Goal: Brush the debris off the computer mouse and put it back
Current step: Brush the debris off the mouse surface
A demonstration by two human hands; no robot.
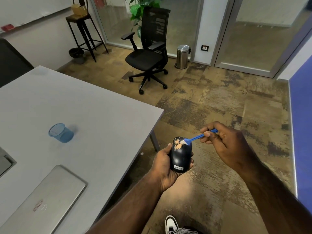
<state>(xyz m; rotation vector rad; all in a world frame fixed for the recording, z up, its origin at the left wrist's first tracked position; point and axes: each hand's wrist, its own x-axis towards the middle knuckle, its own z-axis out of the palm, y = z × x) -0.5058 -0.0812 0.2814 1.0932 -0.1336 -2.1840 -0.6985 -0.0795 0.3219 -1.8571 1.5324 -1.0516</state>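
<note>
Held off the desk's right edge, over the floor: black computer mouse (181, 156), cupped in the left hand (166, 166) with fingers curled round its sides. Orange debris (178, 145) scattered on its front end. Touching that debris, the pale bristles of a blue brush (197, 137), its handle pinched between thumb and fingers of the right hand (226, 146). On the grey desk (101, 115), near its front edge, a closed silver laptop (45, 200); further in, a blue mesh cup (61, 133). Beyond, a black office chair (148, 53) and a steel bin (182, 56).
</note>
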